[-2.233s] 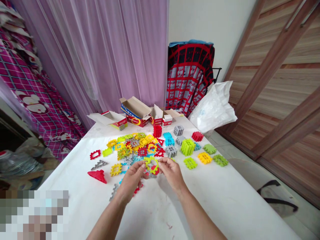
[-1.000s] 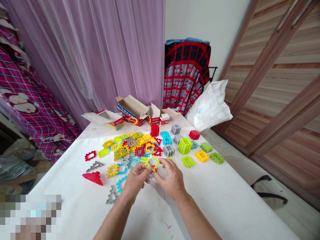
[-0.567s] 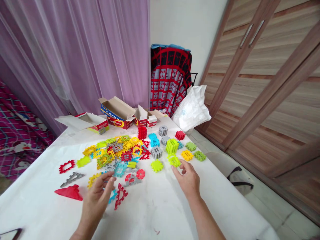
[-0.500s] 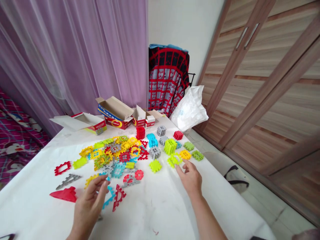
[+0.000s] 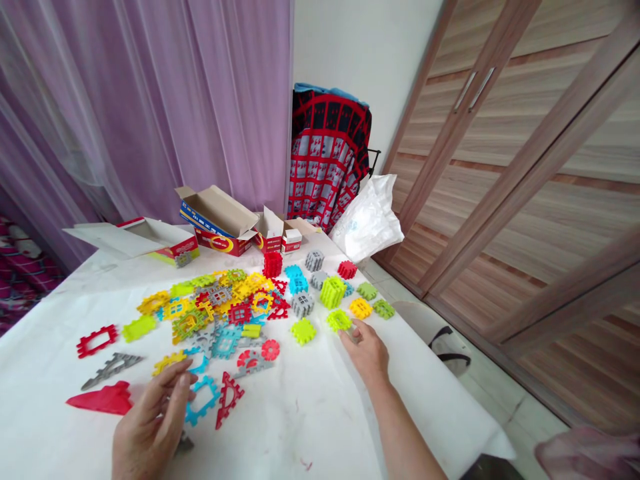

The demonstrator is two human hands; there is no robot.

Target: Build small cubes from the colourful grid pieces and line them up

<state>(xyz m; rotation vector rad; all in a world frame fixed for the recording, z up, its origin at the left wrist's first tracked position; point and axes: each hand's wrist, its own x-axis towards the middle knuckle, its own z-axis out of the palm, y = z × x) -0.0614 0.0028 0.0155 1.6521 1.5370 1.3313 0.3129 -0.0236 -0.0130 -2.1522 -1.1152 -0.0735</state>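
Observation:
My right hand (image 5: 367,353) has thumb and index finger at the near right edge of a lime green square frame piece (image 5: 339,321), which lies flat on the white table. A taller lime stack (image 5: 333,293) stands just behind it, with a yellow stack (image 5: 361,308) to its right. To the left lies a solid lime piece (image 5: 303,331). My left hand (image 5: 153,413) hovers low over the near left, fingers loosely curled and apart, nothing visible between them. Nearest to it are a blue frame (image 5: 203,400), a red pointed piece (image 5: 103,399) and a partly hidden grey piece (image 5: 185,443).
A heap of mixed toothed building pieces (image 5: 220,307) spreads over the table's left middle. Grey stacks (image 5: 303,305) and a red stack (image 5: 273,264) stand farther back. Opened boxes (image 5: 220,213) line the far edge, beside a white bag (image 5: 367,220). A wardrobe (image 5: 500,167) stands at right.
The view has shifted, so the table's things sit farther left. The lime frame by my right hand now looks more compact and square. My left hand uncovers more of the blue frame.

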